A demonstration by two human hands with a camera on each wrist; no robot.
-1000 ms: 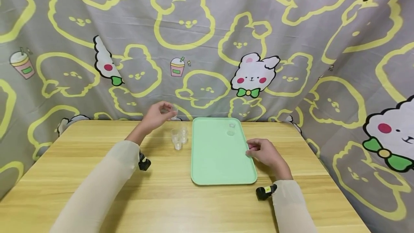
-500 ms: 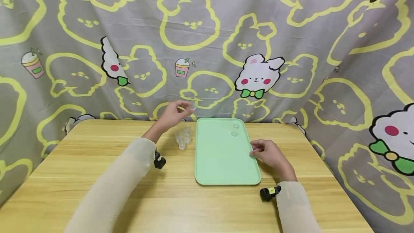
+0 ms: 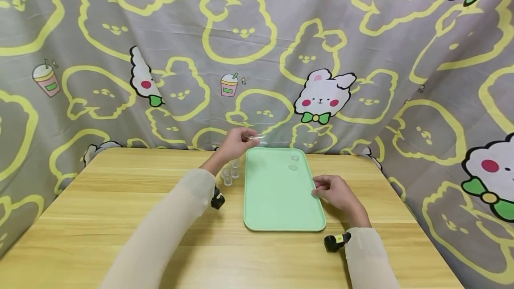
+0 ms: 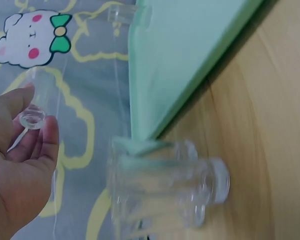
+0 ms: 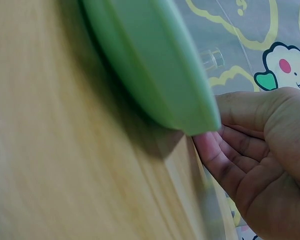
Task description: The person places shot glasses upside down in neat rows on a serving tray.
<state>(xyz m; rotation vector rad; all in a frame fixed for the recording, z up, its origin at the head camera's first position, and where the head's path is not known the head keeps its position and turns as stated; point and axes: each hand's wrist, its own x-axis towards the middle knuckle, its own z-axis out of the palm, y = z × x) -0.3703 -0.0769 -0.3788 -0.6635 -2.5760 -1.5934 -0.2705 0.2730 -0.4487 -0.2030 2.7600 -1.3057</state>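
My left hand point(image 3: 237, 144) holds a small clear shot glass point(image 4: 34, 116) by thumb and fingers, raised near the far left corner of the green tray point(image 3: 281, 200). In the head view the glass looks tilted. On the tray's far right part stands another clear shot glass point(image 3: 294, 160). Several more clear shot glasses point(image 3: 230, 175) stand close together on the table just left of the tray; the left wrist view shows them large and overlapping. My right hand point(image 3: 336, 193) pinches the tray's right rim, thumb on top and fingers below in the right wrist view.
The wooden table point(image 3: 160, 235) ends at a grey patterned curtain point(image 3: 249, 70) behind it. Black cameras sit on both wrists. The left forearm point(image 3: 168, 222) reaches across the table's left half, left of the shot glasses.
My left hand has moved right with the shot glass, past the grouped glasses to the tray's far left corner. The glass has tipped over. My right hand stays at the tray's rim.
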